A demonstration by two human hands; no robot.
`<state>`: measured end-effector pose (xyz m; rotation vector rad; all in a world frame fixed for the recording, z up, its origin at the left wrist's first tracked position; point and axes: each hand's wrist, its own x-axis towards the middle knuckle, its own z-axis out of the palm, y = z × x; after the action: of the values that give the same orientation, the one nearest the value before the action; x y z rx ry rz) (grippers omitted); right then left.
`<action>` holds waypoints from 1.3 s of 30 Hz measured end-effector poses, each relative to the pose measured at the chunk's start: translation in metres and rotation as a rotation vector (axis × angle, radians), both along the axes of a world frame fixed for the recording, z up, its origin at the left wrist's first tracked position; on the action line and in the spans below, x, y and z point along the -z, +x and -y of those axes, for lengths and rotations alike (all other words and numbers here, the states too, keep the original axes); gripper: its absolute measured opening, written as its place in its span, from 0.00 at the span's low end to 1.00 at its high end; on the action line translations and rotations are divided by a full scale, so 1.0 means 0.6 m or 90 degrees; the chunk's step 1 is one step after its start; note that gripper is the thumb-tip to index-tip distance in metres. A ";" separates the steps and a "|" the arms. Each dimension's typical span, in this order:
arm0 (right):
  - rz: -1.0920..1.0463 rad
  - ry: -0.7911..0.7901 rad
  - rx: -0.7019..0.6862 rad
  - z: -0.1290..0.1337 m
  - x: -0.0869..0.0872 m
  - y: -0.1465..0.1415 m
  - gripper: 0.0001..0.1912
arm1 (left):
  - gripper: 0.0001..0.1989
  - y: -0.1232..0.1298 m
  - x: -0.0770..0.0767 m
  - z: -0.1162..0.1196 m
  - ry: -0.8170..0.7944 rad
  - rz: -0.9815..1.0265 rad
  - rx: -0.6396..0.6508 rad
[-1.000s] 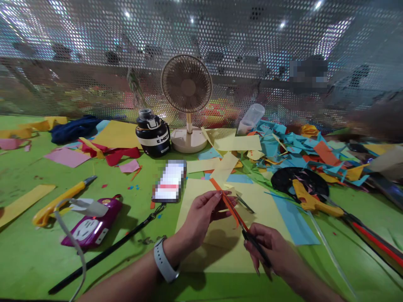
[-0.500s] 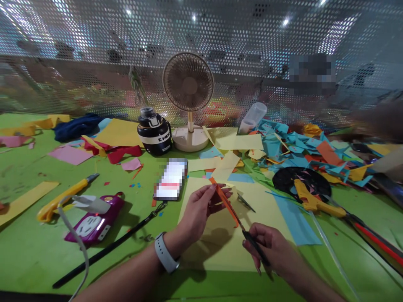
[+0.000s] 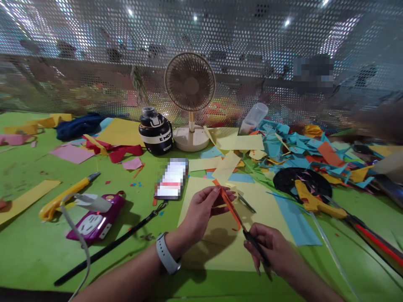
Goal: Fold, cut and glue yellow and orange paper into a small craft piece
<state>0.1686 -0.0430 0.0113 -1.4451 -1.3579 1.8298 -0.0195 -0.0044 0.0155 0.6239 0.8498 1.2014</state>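
My left hand (image 3: 199, 214) pinches a folded-looking orange paper strip (image 3: 227, 200) between thumb and fingers, above a pale yellow sheet (image 3: 217, 256). The scissors (image 3: 256, 246), dark-handled, are gripped in my right hand (image 3: 275, 247). Their blades point up and left along the strip's lower part, where a thin orange sliver curls away. How far the blades are apart I cannot tell. Just beyond my left fingertips, a small dark pointed tool (image 3: 247, 203) lies on the yellow sheet.
A phone (image 3: 172, 179), a purple power socket (image 3: 97, 220) and a yellow cutter (image 3: 67, 197) lie to the left. At the back stand a fan (image 3: 190, 84) and a black bottle (image 3: 155, 136). A yellow glue gun (image 3: 315, 201) rests on the right, before piled blue paper scraps (image 3: 277, 138).
The whole view has shifted slightly. Both hands keep their holds, and the orange sliver at the strip's lower end now curls a little more.
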 end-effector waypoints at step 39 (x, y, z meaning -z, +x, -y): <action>0.002 0.013 -0.003 -0.001 0.006 0.001 0.26 | 0.16 0.007 0.003 0.010 -0.002 -0.015 0.033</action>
<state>0.1693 -0.0425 0.0079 -1.4353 -1.3786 1.8130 -0.0152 -0.0102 0.0138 0.6547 0.8507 1.1476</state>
